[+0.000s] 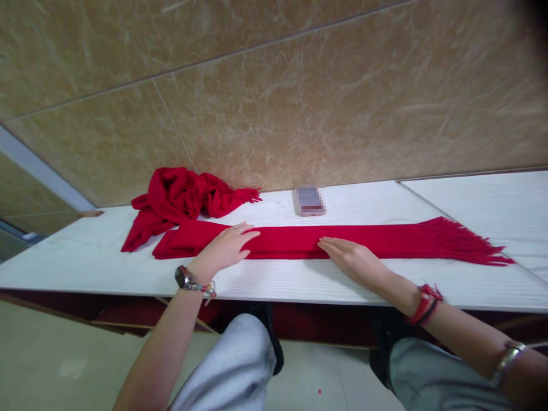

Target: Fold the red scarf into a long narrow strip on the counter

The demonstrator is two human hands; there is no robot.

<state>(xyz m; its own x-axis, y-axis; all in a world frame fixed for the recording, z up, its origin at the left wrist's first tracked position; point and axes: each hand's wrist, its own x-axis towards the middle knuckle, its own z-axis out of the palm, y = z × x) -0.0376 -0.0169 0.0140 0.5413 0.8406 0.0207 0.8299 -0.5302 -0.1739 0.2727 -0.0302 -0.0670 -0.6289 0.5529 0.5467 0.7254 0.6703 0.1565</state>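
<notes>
A long red scarf (385, 241) lies folded lengthwise across the white table (299, 282), its fringe pointing right. My left hand (226, 248) rests flat on the scarf's left part, fingers stretched out. My right hand (351, 258) lies flat on the scarf near its middle, fingers together and extended to the left. Neither hand grips anything. A second red scarf (180, 197) sits crumpled at the back left of the table, touching the flat scarf's left end.
A small pinkish phone-like object (310, 201) lies at the back of the table against the brown marbled wall (299, 103). A seam separates a second white tabletop (492, 200) on the right. My knees in grey trousers show below the table's front edge.
</notes>
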